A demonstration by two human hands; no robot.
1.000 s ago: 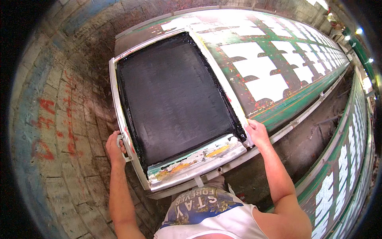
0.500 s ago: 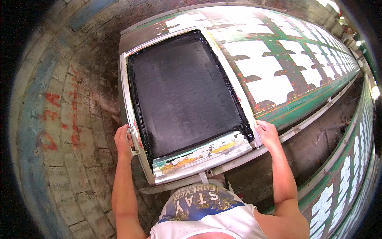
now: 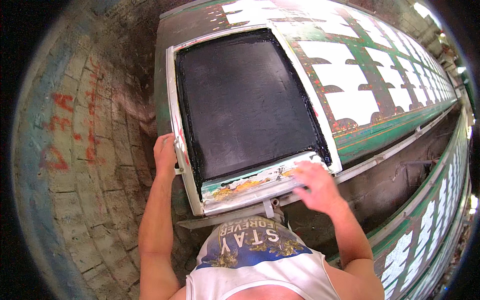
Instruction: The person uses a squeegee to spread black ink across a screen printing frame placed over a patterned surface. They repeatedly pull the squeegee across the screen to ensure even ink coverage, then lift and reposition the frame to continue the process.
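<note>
A screen-printing frame (image 3: 186,165) with pale rails lies before me, its dark mesh (image 3: 245,100) edged with glossy black. Along its near end runs a strip (image 3: 245,186) stained yellow, white and black. My left hand (image 3: 165,152) grips the frame's left rail, just above a small metal bracket (image 3: 178,171); its fingertips are partly hidden. Over the right part of the near strip is my right hand (image 3: 317,185), slightly blurred, with fingers apart and nothing in them. Whether it touches the strip I cannot tell.
Under the frame stretches a long green table (image 3: 370,134), with rows of white cut pieces (image 3: 345,95) running to the far right. A metal rail (image 3: 380,159) follows its near edge. Another table (image 3: 425,235) stands at right, and a brick surface (image 3: 75,165) with red markings at left.
My right hand has left the frame's right corner and moved left over the near strip, opening. My left hand has slid up from the bracket. The frame appears shifted slightly right and up in view.
</note>
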